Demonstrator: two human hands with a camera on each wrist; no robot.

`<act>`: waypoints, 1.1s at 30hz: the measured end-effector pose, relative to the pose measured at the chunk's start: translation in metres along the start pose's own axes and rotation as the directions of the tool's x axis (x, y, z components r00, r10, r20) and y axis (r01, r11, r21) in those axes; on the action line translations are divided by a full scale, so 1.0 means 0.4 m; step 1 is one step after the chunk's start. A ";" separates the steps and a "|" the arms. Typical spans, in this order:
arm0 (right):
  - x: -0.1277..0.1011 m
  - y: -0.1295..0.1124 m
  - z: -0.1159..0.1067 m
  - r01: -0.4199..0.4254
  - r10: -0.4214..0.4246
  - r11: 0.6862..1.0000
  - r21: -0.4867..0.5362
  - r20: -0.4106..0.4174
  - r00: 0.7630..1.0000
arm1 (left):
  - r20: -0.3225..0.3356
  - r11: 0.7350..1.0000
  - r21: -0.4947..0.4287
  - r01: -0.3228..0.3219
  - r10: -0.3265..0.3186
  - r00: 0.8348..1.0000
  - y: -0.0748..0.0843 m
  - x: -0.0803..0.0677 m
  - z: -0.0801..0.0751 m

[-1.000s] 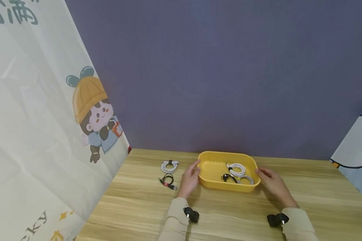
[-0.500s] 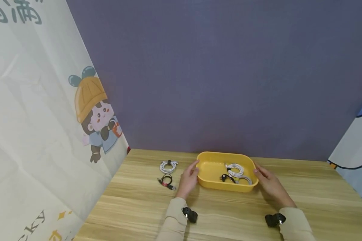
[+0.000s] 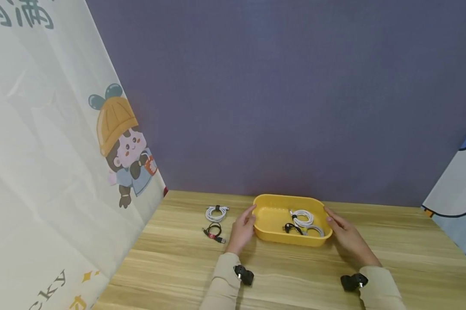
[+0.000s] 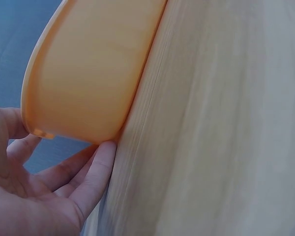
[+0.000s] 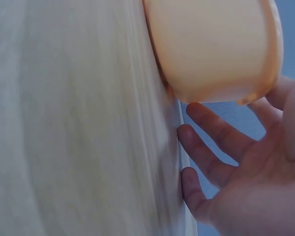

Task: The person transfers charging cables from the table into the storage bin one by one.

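Observation:
A yellow plastic tray [image 3: 287,239] rests on the wooden table, held at both ends. My left hand [image 3: 241,231] grips its left end, thumb at the rim; in the left wrist view, fingertips [image 4: 105,147] touch the tray's lower wall. At the right end, my right hand [image 3: 348,237] pinches the rim with thumb and forefinger, while the other fingers [image 5: 206,155] spread below it. Inside the tray, towards the right, lie a coiled white cable [image 3: 309,219], a small black cable [image 3: 288,228] and a grey cable [image 3: 320,230].
Left of the tray, a coiled white cable [image 3: 216,218] with a black strap lies on the table [image 3: 171,258]. Just in front of it is a black USB cable [image 3: 219,238] with a red tie. A dark blue-grey panel [image 3: 279,107] stands behind the table.
The view shifts slightly. Both hands stay at the ends of the tray, and the tray and cables keep their places.

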State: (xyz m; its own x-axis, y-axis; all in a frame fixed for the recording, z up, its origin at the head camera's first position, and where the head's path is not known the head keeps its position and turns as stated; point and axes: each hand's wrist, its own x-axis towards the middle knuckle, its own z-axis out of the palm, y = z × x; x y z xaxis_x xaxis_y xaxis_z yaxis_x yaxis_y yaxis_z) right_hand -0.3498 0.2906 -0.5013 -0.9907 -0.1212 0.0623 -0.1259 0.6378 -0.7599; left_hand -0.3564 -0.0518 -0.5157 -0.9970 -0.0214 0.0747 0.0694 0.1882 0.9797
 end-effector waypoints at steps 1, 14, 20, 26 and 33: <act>0.000 -0.001 -0.001 0.013 -0.013 1.000 0.013 0.005 1.000 | 0.001 1.000 0.000 -0.001 0.001 1.000 0.000 0.000 0.000; -0.004 -0.010 -0.005 0.037 -0.041 0.997 0.071 0.055 0.998 | -0.021 0.996 0.079 -0.047 0.049 0.999 0.010 -0.005 -0.008; -0.004 -0.006 -0.007 0.037 -0.042 0.996 0.078 0.056 0.998 | -0.074 0.974 0.200 -0.105 0.122 0.990 0.038 -0.005 -0.037; -0.002 0.002 -0.008 0.027 -0.033 0.996 0.090 0.065 0.997 | -0.123 0.957 0.254 -0.140 0.175 0.977 0.075 -0.011 -0.092; 0.001 0.007 -0.008 0.036 -0.043 0.994 0.103 0.061 0.997 | -0.240 0.954 0.286 -0.088 0.160 0.957 0.073 -0.010 -0.170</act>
State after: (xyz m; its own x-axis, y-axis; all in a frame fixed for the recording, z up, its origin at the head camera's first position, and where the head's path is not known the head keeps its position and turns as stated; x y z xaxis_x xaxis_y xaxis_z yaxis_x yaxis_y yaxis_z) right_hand -0.3508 0.2949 -0.5014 -0.9794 -0.1943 0.0556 -0.1558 0.5508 -0.8199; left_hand -0.3479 -0.1129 -0.4746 -0.9350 -0.2260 0.2732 0.1440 0.4620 0.8751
